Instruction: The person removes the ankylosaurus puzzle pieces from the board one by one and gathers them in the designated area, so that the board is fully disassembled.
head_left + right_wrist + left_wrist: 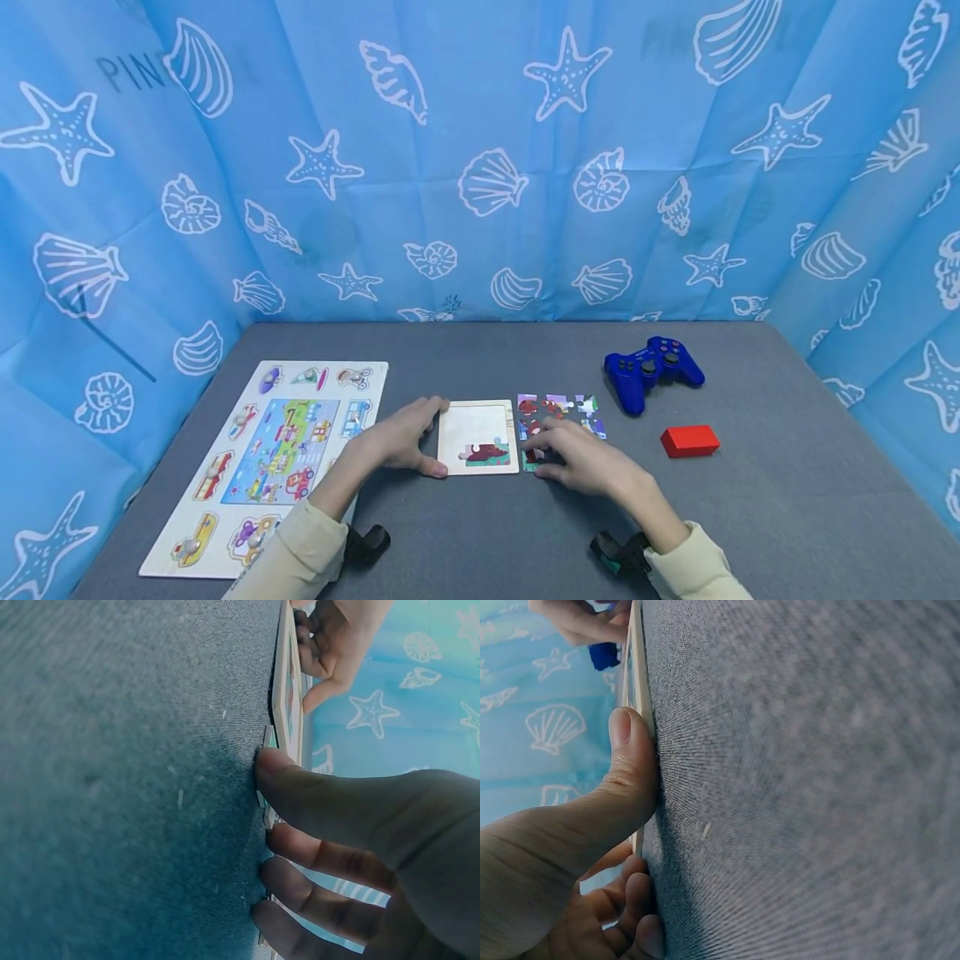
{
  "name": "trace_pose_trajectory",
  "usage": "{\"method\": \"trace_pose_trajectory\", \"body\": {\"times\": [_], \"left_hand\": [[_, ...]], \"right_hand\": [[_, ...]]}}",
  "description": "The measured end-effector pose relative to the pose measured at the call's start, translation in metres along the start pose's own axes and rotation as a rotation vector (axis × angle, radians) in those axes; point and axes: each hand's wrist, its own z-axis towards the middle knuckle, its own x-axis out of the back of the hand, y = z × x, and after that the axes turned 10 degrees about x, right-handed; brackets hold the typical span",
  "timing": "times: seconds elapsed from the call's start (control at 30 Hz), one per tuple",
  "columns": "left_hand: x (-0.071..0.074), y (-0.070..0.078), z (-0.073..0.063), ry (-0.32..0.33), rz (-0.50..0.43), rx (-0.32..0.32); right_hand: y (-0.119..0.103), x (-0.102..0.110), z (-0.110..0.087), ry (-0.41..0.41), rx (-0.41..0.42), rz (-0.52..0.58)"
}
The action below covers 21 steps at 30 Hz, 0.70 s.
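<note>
A small wooden puzzle tray (477, 417) lies flat on the table, with a few joined jigsaw pieces (487, 452) in its lower right part. My left hand (405, 437) holds the tray by its left side, thumb at the near corner and a finger at the far corner. Right of the tray are several loose jigsaw pieces (557, 405) in a cluster. Over the near end of that cluster, my right hand (581, 457) pinches one puzzle piece (271, 739) between thumb and bent fingers. The hand partly hides that piece and its neighbours.
On the left lies a big peg puzzle board (247, 433) with vehicle pictures, partly under the left forearm. A blue game controller (651, 368) sits at the back right, with a red block (690, 441) in front of it. A patterned blue curtain (480, 242) hangs behind the table.
</note>
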Motion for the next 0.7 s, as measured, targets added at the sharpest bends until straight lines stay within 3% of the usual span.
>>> {"method": "trace_pose_trajectory", "body": {"times": [0.4, 0.7], "left_hand": [[-0.001, 0.000, 0.000, -0.007, -0.005, 0.009], [0.000, 0.002, -0.001, 0.006, -0.006, 0.004]], "right_hand": [[-0.001, -0.001, -0.002, 0.017, -0.016, -0.046], [-0.009, -0.003, 0.001, 0.102, 0.046, -0.133]]}}
